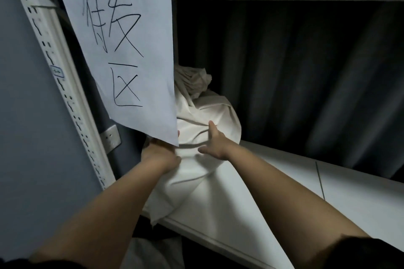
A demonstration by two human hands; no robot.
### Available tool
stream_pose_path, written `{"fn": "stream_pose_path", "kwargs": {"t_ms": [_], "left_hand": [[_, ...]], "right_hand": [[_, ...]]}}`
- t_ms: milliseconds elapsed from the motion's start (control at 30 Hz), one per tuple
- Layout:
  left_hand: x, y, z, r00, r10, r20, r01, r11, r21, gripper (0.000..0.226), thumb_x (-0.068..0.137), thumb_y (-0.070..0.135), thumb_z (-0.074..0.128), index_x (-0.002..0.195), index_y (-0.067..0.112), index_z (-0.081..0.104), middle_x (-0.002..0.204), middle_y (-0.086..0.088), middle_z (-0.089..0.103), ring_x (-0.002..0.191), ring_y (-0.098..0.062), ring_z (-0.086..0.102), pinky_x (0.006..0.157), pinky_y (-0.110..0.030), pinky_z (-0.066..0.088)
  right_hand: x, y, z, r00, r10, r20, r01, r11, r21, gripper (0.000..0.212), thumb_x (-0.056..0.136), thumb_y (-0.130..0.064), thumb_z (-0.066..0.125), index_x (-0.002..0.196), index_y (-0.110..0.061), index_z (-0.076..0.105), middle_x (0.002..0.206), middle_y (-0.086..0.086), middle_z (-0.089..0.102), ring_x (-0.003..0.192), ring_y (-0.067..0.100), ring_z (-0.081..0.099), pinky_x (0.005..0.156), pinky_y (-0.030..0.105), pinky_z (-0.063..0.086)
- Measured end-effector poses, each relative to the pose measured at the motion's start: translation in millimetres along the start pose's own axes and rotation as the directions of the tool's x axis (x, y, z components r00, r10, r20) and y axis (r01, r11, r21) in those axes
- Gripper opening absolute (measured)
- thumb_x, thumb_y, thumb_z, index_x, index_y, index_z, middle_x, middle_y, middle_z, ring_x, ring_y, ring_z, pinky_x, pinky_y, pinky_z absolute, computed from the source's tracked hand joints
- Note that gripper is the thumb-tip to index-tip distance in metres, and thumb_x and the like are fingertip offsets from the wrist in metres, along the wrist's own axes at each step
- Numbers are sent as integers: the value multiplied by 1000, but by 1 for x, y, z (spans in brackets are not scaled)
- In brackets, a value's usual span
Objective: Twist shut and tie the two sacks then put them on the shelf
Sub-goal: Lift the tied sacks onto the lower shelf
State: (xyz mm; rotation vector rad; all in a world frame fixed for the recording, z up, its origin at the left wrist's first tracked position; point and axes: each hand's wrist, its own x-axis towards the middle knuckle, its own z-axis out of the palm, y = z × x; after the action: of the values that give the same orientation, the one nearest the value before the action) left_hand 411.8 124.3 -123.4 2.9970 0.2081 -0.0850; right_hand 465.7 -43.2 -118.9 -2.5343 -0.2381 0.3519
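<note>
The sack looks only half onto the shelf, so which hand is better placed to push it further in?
Right hand, probably: it lies open on the sack in plain view; the left hand is partly behind the paper sign.

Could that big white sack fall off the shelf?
Maybe. The white sack has a lower corner hanging over the front edge of the shelf, so it might slide off if the right hand and left hand let go too soon. The hanging paper sign hides part of the left hand, so it could get knocked or torn.
</note>
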Motion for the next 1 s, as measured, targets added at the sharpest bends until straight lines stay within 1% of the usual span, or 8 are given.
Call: {"fn": "stream_pose_path", "kwargs": {"t_ms": [167, 267, 400, 567, 667, 767, 900, 1000], "left_hand": [[-21, -1, -4, 994, 68, 83, -72, 996, 48, 83, 88, 45, 47, 151, 33, -6, 159, -11, -5, 146, -33, 3, 115, -47, 22], [-57, -3, -22, 988, 63, 143, -59, 998, -31, 80, 87, 45, 51, 151, 25, 6, 159, -8, -2, 141, -34, 23, 108, -44, 35], [-126, -11, -47, 953, 38, 299, -49, 998, 28, 74, 90, 42, 52, 150, 12, 20, 153, -14, 28, 136, -31, 36, 106, -33, 36], [-229, -32, -74, 925, 18, 379, -52, 995, 79, 58, 94, 41, 47, 143, 11, 39, 149, -9, 40, 134, -26, 41, 107, -31, 35], [-286, -59, -75, 947, 16, 320, -22, 1000, 16, 44, 91, 38, 50, 128, 15, 54, 135, -10, 55, 121, -27, 53, 99, -31, 43], [-336, -91, -67, 982, -26, 185, 48, 992, -115, 34, 93, 28, 48, 124, 14, 55, 130, -9, 59, 118, -27, 55, 92, -28, 41], [-386, -149, -30, 972, -149, 183, 178, 972, -156, 49, 90, 10, 40, 139, 16, 40, 144, -12, 45, 129, -28, 46, 104, -33, 39], [-414, -177, -2, 911, -231, 341, 257, 966, -32, 68, 91, 15, 43, 151, 17, 11, 154, -14, 24, 138, -33, 32, 111, -37, 31]], "right_hand": [[-42, -2, -13, 996, 8, -85, -19, 992, -126, 88, 89, -40, 55, 152, -28, -5, 155, 6, 20, 126, 31, 47, 95, 38, 45], [-91, -10, -16, 997, -22, -71, 7, 979, -205, 65, 90, -38, 52, 146, -21, 25, 145, 6, 38, 120, 29, 51, 88, 34, 45], [-163, -28, -3, 995, -3, 98, 34, 947, -320, 37, 90, -38, 52, 117, -15, 61, 123, 4, 61, 110, 25, 57, 84, 33, 45], [-253, -59, 42, 979, -88, 185, 139, 949, -284, 35, 87, -40, 55, 110, -16, 65, 118, 6, 63, 108, 26, 58, 87, 33, 46], [-298, -75, 82, 958, -144, 250, 196, 960, -198, 32, 85, -40, 58, 110, -20, 64, 120, 5, 63, 110, 25, 58, 90, 32, 46], [-332, -88, 124, 936, -189, 298, 232, 966, -115, 47, 85, -36, 59, 128, -20, 51, 129, 6, 59, 116, 24, 55, 96, 34, 45], [-361, -91, 173, 908, -108, 406, 173, 977, -128, 101, 68, -43, 76, 147, -13, 21, 146, 9, 37, 134, 28, 37, 108, 39, 36], [-378, -97, 198, 933, -57, 354, -40, 965, 261, 129, 41, -57, 84, 146, -15, 21, 142, 4, 38, 131, 23, 40, 108, 38, 37]]}}
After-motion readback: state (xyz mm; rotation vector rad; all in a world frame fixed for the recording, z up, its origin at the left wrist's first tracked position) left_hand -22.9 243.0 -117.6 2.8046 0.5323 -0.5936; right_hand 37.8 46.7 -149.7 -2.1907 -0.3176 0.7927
